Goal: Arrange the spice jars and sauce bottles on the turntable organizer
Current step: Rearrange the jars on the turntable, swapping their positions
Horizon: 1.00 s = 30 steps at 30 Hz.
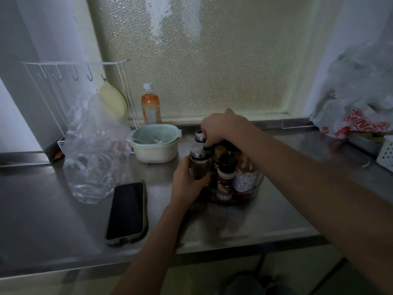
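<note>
A clear round turntable organizer [256, 186] sits on the steel counter and holds several containers. My left hand [187, 182] grips a glass spice jar [200, 162] with a silver cap at the organizer's left edge. My right hand [221, 126] reaches over from the right and holds the top of a second silver-capped jar [200, 136] behind it. A black-capped spice shaker [225, 177] stands at the front. Beside it is a red sauce bottle [244, 177], partly hidden by my right forearm.
A black phone [126, 211] lies at the front left. A crumpled clear plastic bag [93, 150], a pale bowl [156, 143], an orange drink bottle [150, 105] and a white wire rack [85, 71] stand at the back left. A red-printed bag [357, 122] fills the right corner.
</note>
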### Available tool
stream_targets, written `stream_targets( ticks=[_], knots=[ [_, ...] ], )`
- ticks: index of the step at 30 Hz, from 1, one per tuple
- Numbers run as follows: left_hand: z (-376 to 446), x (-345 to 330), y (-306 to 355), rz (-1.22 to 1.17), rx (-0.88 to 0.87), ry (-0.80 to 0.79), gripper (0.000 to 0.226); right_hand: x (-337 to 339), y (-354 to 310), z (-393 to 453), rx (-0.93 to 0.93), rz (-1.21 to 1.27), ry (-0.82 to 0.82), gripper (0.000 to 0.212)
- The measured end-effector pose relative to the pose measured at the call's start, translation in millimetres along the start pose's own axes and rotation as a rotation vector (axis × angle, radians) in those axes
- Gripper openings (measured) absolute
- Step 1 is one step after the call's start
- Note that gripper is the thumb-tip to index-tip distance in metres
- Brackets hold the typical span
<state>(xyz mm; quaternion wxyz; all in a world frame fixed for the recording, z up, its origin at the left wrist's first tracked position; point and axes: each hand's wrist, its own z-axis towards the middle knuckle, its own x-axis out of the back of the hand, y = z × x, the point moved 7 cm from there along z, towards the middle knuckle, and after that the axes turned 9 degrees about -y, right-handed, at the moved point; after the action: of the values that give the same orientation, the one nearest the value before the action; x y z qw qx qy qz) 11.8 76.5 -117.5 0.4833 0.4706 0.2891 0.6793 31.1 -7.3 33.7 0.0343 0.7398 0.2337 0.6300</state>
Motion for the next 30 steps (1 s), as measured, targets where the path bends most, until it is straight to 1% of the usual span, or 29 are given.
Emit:
stream_targets(
  ticks=[2,5,6,8,10,12,14,15,17,19,20,23,25,28,30],
  knots=[
    [1.5,0.0,-3.1,-0.005,0.007,0.006,0.050,-1.3,-3.8,10.6,0.002,-0.071,-0.136,0.027],
    [2.6,1.1,-5.0,-0.018,0.002,0.024,0.048,-3.5,-2.6,16.7,0.028,-0.128,-0.345,0.054],
    [3.1,1.4,-5.3,-0.025,-0.002,0.028,0.049,-5.5,-1.6,18.0,0.032,-0.136,-0.376,0.057],
    [3.8,1.6,-5.8,-0.043,-0.001,0.029,0.053,-11.5,-2.1,19.5,0.054,-0.146,-0.393,0.058],
    [3.6,2.3,-5.5,-0.057,0.007,0.035,0.057,-16.8,-5.0,20.9,0.082,-0.134,-0.348,0.057],
    [3.9,2.1,-3.7,-0.060,-0.001,0.032,0.060,-17.9,-3.6,22.5,0.107,-0.052,-0.249,0.055],
    [4.3,1.4,-1.8,-0.055,-0.019,0.028,0.060,-14.2,6.3,22.3,0.132,0.132,-0.141,0.049],
    [4.7,1.2,-0.7,-0.043,-0.029,0.030,0.058,-9.6,13.3,20.9,0.142,0.236,-0.075,0.042],
    [5.8,1.7,0.1,-0.026,-0.039,0.034,0.055,6.1,30.0,15.7,0.143,0.435,0.095,0.029],
    [8.1,3.3,0.6,-0.027,-0.018,0.038,0.055,22.6,44.8,9.6,0.149,0.518,0.219,0.024],
    [10.4,3.8,1.0,-0.018,-0.006,0.031,0.058,27.7,48.3,6.7,0.159,0.525,0.233,0.022],
    [21.2,2.0,5.3,0.061,0.025,-0.031,0.081,28.6,50.5,1.6,0.174,0.513,0.202,0.019],
    [28.3,1.5,9.4,0.106,0.067,-0.042,0.089,22.6,48.8,0.4,0.176,0.488,0.201,0.020],
    [33.3,-1.2,10.5,0.103,0.101,-0.026,0.092,15.0,48.6,0.0,0.197,0.545,0.215,0.024],
    [31.3,-4.5,7.0,0.129,0.126,-0.041,0.090,16.6,51.4,-2.6,0.204,0.579,0.275,0.027]
  ],
)
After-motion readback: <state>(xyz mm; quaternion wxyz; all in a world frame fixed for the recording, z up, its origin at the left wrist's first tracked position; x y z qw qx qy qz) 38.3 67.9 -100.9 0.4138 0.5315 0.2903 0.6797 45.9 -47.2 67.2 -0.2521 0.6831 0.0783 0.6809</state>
